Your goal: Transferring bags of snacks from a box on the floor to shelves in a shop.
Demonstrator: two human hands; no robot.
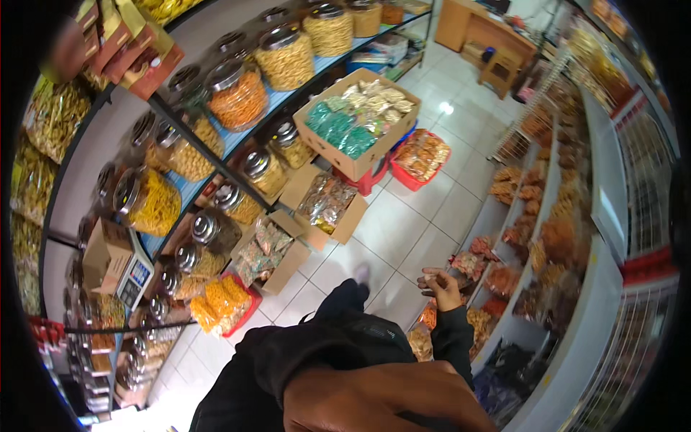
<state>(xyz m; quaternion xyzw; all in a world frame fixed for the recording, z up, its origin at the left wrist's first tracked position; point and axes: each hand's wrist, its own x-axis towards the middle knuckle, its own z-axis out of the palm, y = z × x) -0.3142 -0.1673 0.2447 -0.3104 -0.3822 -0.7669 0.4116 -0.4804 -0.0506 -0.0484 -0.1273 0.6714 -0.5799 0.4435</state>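
Note:
My left hand (378,397) is raised close to the camera at the bottom, in a dark sleeve. Its fingers are bent and run out of the picture, so what they hold is hidden. Further right, my right hand (441,289) is held out above the aisle with its fingers half curled. A small pale spot shows at its fingertips; I cannot tell whether it is a held thing. Nearest to that hand are plastic bags of reddish snacks (468,265) on the low right shelf. Bags of brown snacks (478,326) lie beside its sleeve.
Left shelves carry lidded snack jars (237,97). Along the aisle stand an open cardboard box (351,167) on a red stool, a red basket (413,181), more open boxes (289,281) and a red tray (248,313). Tiled floor (378,221) leads to a wooden desk (475,32). Wire racks (637,345) line the right.

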